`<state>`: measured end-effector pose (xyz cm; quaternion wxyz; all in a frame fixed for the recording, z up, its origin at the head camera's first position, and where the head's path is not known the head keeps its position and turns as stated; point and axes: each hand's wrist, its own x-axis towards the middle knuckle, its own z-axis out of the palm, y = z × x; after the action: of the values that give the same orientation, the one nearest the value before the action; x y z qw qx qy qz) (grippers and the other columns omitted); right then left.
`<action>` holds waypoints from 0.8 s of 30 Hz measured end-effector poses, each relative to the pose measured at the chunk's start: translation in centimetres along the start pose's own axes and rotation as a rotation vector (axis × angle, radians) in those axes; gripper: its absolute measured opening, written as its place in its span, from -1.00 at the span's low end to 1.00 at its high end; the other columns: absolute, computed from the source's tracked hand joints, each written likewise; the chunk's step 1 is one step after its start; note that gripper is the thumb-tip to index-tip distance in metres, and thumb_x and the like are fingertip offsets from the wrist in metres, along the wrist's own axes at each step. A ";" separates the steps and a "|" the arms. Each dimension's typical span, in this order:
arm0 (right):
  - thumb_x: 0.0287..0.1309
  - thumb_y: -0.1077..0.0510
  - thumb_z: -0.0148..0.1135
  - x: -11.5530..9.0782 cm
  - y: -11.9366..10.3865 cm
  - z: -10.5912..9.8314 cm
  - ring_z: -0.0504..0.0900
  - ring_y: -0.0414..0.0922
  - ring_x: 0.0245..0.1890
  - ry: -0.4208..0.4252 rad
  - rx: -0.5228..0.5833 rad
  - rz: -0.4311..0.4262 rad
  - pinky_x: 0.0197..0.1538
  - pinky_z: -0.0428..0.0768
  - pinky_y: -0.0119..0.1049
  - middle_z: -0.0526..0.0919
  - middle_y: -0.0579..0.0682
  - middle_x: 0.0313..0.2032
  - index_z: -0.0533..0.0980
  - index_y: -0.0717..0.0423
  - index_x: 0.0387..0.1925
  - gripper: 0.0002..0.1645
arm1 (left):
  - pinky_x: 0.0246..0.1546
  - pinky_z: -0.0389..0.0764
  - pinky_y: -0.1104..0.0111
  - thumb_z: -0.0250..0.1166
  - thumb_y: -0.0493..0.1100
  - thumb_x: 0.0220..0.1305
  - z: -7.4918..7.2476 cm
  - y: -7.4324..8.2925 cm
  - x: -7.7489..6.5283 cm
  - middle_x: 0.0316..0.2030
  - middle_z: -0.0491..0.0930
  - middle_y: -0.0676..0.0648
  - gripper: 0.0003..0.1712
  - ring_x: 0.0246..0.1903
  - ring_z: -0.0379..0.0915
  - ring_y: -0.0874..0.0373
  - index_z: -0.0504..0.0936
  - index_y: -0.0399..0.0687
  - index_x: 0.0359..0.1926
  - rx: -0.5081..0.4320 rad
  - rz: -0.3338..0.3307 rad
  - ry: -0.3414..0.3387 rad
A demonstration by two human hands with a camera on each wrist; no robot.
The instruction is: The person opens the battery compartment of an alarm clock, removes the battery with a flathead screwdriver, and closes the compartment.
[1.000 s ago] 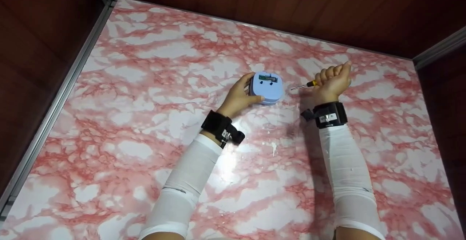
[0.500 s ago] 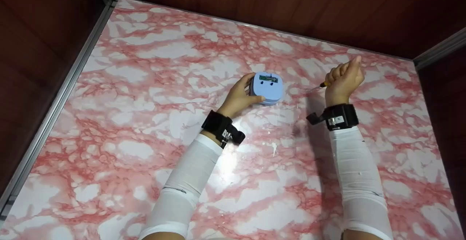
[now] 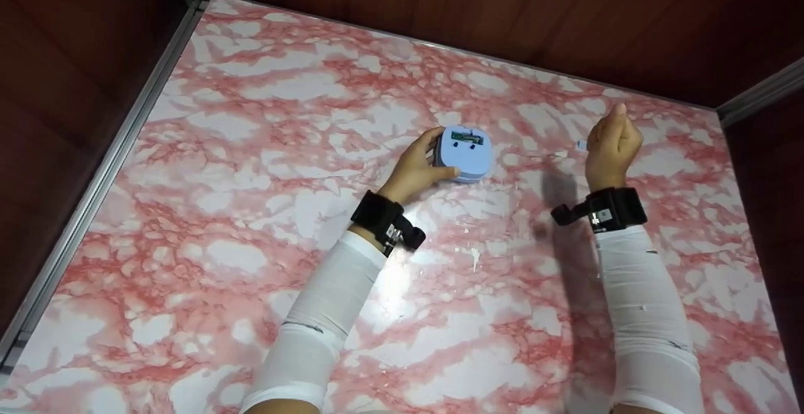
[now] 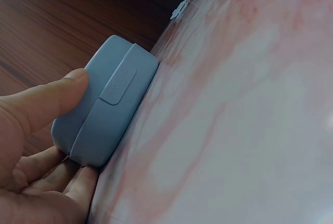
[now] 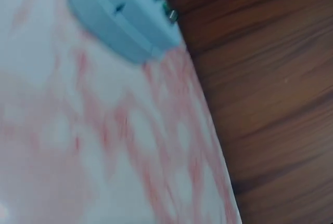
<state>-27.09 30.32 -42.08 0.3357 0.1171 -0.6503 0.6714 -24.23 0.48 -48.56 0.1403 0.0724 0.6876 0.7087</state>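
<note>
Nearest us, both sleeved forearms (image 3: 319, 313) are cut off; beyond, the left hand (image 3: 418, 168) grips the blue box (image 3: 466, 157) on the marbled table (image 3: 251, 213) between thumb and fingers. The right hand (image 3: 614, 150) is curled, its grasp hidden; we cannot tell what it holds.

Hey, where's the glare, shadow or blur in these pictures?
Head view: bright glare on the marbled tabletop, a long shadow beside the right sleeve; left wrist view: dim, but the blue box fairly sharp; right wrist view: the blue box blurred.
</note>
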 end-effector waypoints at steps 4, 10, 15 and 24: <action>0.50 0.38 -0.18 0.1 0.3 -1.5 0.00 -0.36 -0.78 -0.060 -0.271 -0.087 -0.60 0.00 -0.53 0.09 -0.21 -0.81 0.02 0.44 -0.74 -0.40 | 0.36 0.38 0.29 0.46 -0.41 0.14 0.0 0.0 0.0 0.49 0.21 -0.22 0.02 0.47 0.14 -0.12 0.16 -0.08 0.56 -0.005 -0.006 -0.002; 0.47 0.39 -0.11 0.0 -0.4 -3.0 0.00 -0.41 -0.73 -0.128 -0.614 -0.146 -0.54 -0.02 -0.51 0.15 -0.32 -0.74 0.16 0.45 -0.72 -0.46 | 0.36 0.38 0.30 0.47 -0.37 0.16 0.0 0.1 -0.1 0.49 0.20 -0.20 0.02 0.48 0.13 -0.08 0.15 -0.08 0.56 0.019 -0.004 -0.013; 0.50 0.32 -0.04 0.4 1.0 -5.3 -0.01 -0.39 -0.74 -0.187 -0.711 -0.138 -0.55 -0.04 -0.48 0.15 -0.30 -0.75 0.17 0.35 -0.74 -0.42 | 0.38 0.34 0.29 0.47 -0.34 0.18 0.0 0.2 -0.2 0.50 0.18 -0.20 0.02 0.49 0.09 -0.09 0.13 -0.07 0.57 0.052 -0.010 -0.016; 0.57 0.09 -0.05 1.0 2.6 -7.8 -0.06 -0.34 -0.68 -0.402 -0.863 -0.039 -0.50 -0.03 -0.33 0.06 -0.09 -0.70 0.14 0.15 -0.69 -0.39 | 0.36 0.39 0.26 0.45 -0.39 0.17 0.1 0.2 -0.2 0.50 0.18 -0.19 0.02 0.48 0.11 -0.13 0.14 -0.06 0.57 0.006 -0.019 -0.008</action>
<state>-27.22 38.20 -44.59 0.2340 0.1067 -0.9194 0.2975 -24.03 0.51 -48.36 0.1497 0.0692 0.6898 0.7050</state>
